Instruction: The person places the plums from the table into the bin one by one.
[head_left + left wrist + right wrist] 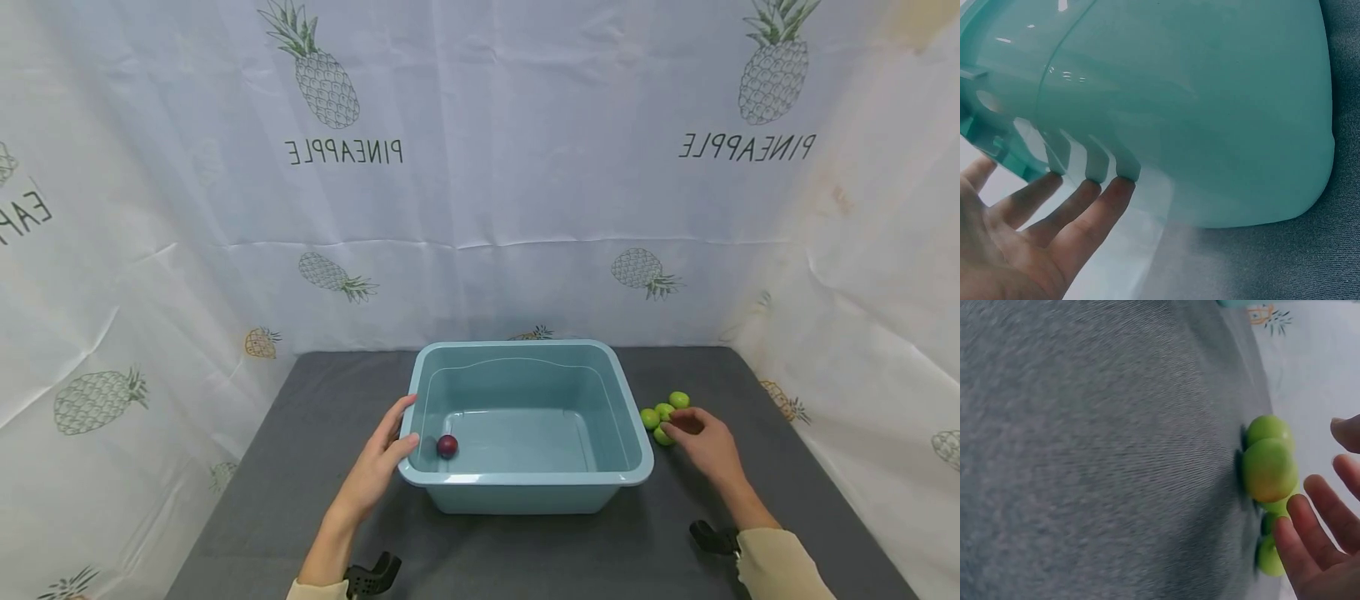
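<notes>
A light blue plastic basin [525, 496] stands on the dark grey table. My left hand [375, 458] holds its left rim, the thumb over the edge. In the left wrist view, the fingertips [1124, 187] touch the basin's outer wall [1235, 112] from below. One dark red round fruit [447, 447] lies inside, at the basin's near left. To the right of the basin, several small green round fruits [649, 418] are clustered. Over them hovers my right hand [705, 446], thumb and fingers apart; the right wrist view shows its spread fingers beside a green fruit [1269, 470], holding nothing.
Behind the table [322, 492] hangs a white curtain [487, 192] printed with pineapples, which also runs along both sides. Black straps with camera mounts sit on both wrists, the left mount [372, 575] close over the table. The green fruits lie near the table's right edge.
</notes>
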`<action>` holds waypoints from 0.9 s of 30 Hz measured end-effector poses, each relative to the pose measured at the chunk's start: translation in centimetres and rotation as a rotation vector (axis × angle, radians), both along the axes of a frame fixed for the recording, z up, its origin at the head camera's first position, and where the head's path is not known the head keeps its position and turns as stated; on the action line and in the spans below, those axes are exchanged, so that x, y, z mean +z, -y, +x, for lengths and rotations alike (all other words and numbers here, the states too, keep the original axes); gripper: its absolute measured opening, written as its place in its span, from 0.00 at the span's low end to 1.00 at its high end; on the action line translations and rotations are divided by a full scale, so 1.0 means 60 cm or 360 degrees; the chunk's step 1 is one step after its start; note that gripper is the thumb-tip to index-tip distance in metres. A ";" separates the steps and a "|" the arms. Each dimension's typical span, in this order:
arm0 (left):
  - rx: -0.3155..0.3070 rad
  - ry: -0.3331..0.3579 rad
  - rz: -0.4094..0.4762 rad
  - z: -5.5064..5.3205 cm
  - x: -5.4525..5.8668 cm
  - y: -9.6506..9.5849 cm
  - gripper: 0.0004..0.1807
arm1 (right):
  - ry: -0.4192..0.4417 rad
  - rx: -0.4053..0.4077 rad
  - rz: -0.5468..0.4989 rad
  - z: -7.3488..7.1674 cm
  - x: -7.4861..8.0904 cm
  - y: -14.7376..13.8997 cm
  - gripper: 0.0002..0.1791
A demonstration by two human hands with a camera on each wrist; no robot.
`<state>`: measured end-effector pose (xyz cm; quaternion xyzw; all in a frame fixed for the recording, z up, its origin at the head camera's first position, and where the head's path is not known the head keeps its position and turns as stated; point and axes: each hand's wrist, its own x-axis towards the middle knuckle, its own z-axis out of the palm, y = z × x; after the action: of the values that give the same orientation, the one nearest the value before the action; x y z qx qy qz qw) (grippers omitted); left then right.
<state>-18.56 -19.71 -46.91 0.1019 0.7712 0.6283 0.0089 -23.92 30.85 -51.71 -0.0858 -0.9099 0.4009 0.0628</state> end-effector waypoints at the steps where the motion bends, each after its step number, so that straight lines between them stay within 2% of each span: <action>1: 0.0003 0.0002 0.0000 0.000 0.000 0.000 0.31 | 0.0016 0.0006 -0.0003 0.000 -0.002 -0.002 0.27; 6: 0.0008 0.0007 -0.0002 0.001 0.001 0.000 0.31 | 0.0073 0.0046 -0.0015 -0.001 -0.011 -0.006 0.31; 14: 0.0003 0.0015 -0.0004 0.000 0.000 -0.001 0.31 | 0.0062 0.0106 0.0033 -0.006 -0.030 -0.014 0.29; 22: 0.0008 0.0005 -0.0005 -0.001 0.000 0.000 0.31 | 0.0065 0.0137 0.0033 -0.011 -0.037 -0.015 0.29; 27: 0.0018 0.0022 -0.0007 -0.002 0.000 0.000 0.31 | 0.0064 0.0119 -0.0023 -0.009 -0.036 -0.018 0.31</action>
<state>-18.66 -19.69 -46.94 0.0931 0.7731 0.6273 0.0109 -24.45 31.94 -53.86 -0.0604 -0.9107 0.4077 0.0288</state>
